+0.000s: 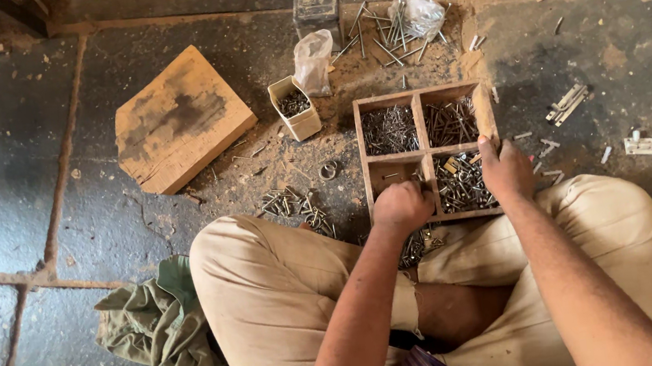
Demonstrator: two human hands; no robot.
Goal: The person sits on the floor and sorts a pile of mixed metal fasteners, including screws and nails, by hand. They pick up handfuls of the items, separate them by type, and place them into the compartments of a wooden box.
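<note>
A wooden tray point(418, 97) with four compartments sits on the stone floor in front of my crossed legs. Three compartments hold nails and screws; the near left one is almost bare. My left hand point(401, 207) is curled over the tray's near left compartment, fingers closed, and what it holds is hidden. My right hand point(506, 171) rests on the tray's right side by the near right compartment, thumb on the rim. A pile of nails point(419, 244) lies between my knees under the tray's near edge.
A wooden block point(179, 118) lies at the left. A small open box of screws point(294, 106) and a plastic bag point(314, 62) stand behind the tray. Loose long nails point(395, 32), scattered screws point(292, 205), metal latches point(649, 144) and a green cloth point(163, 332) lie around.
</note>
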